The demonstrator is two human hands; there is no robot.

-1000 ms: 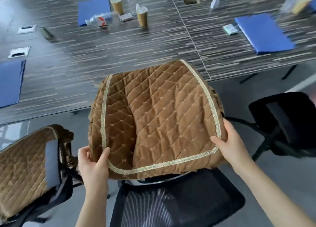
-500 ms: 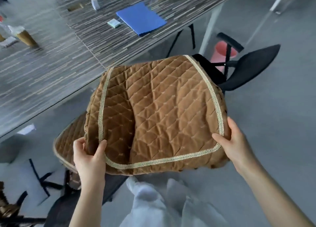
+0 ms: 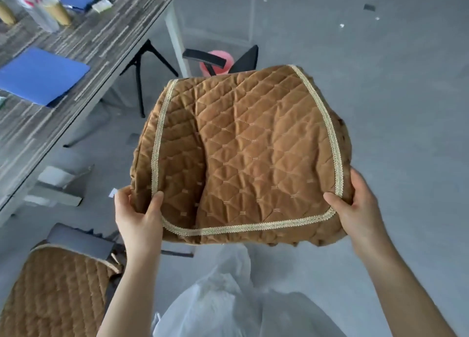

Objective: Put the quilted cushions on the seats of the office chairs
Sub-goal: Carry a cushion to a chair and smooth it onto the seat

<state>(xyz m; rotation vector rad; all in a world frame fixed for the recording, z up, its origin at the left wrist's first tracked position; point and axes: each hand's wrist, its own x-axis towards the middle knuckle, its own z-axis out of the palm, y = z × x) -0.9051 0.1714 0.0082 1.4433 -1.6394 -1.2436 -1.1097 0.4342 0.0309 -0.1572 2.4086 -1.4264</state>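
Note:
I hold a brown quilted cushion [image 3: 248, 154] with gold trim flat in front of me, above the grey floor. My left hand [image 3: 138, 217] grips its near left corner and my right hand [image 3: 352, 204] grips its near right corner. Beyond the cushion's far edge stands a black office chair [image 3: 243, 57]; only its armrest and part of its back show, its seat is hidden by the cushion. At the bottom left a second brown quilted cushion [image 3: 53, 291] lies on another chair's seat.
A long striped wooden table [image 3: 83, 47] runs along the left, with a blue folder [image 3: 40, 75], paper cups and a bottle on it. A pink bin [image 3: 218, 57] stands behind the black chair. A white plastic bag [image 3: 228, 303] lies below the cushion. Grey floor spreads to the right.
My view has swung right, away from the table; the cushion stays in both hands. The black chair and pink bin now sit just beyond the cushion's far edge.

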